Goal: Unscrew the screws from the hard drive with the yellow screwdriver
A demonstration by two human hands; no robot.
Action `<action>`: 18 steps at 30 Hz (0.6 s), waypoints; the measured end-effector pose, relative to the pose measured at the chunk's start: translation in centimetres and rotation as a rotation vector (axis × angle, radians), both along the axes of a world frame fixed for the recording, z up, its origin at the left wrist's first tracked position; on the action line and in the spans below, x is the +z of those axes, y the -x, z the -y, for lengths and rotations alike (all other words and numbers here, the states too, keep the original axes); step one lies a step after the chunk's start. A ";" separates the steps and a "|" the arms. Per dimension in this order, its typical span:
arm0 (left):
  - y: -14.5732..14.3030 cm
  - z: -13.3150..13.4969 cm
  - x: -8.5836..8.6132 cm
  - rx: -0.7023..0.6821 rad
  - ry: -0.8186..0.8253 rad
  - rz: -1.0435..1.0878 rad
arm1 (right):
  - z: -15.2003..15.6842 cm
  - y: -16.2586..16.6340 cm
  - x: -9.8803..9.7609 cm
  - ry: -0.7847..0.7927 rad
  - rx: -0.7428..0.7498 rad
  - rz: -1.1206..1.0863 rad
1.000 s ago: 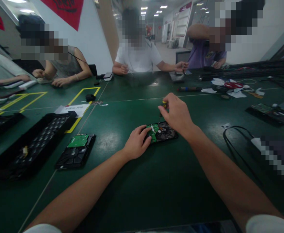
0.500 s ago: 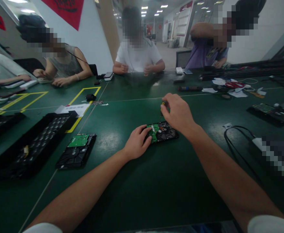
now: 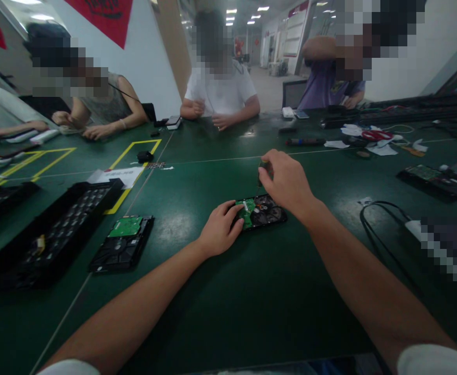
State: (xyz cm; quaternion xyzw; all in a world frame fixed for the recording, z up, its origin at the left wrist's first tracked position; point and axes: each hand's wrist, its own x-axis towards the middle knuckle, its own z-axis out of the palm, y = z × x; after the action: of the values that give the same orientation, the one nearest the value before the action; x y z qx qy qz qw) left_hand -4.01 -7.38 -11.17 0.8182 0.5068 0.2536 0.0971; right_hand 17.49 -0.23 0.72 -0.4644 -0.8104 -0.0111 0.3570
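Note:
A hard drive (image 3: 262,211) with a green circuit board on top lies in the middle of the green table (image 3: 220,291). My left hand (image 3: 219,229) grips the drive's near left corner with fingers curled over it. My right hand (image 3: 287,182) is closed in a pinch on the handle of a small screwdriver (image 3: 260,174). The screwdriver stands nearly upright with its tip down on the drive.
A second hard drive (image 3: 123,242) lies to the left beside long black trays (image 3: 52,229). A black cable (image 3: 380,229) loops at the right, near more boards (image 3: 427,177). Several people sit along the far side, with phones, papers and small tools by them.
My right hand's fingers have turned slightly on the screwdriver handle. My left hand and the drive have stayed put. The person opposite has pulled a hand back to the table's edge.

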 end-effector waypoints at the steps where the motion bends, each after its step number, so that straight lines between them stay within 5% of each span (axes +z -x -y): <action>1: 0.0 0.0 0.0 0.000 0.002 -0.001 | 0.0 0.0 0.0 0.003 -0.011 -0.010; 18: 0.1 0.0 0.0 -0.006 0.000 -0.002 | -0.2 0.2 -0.3 0.034 -0.005 -0.028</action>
State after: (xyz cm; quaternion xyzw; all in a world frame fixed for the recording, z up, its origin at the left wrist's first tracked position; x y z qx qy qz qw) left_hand -4.12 -7.34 -11.19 0.8200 0.5043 0.2524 0.0974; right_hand 17.28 -0.03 0.44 -0.4727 -0.8041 0.0083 0.3604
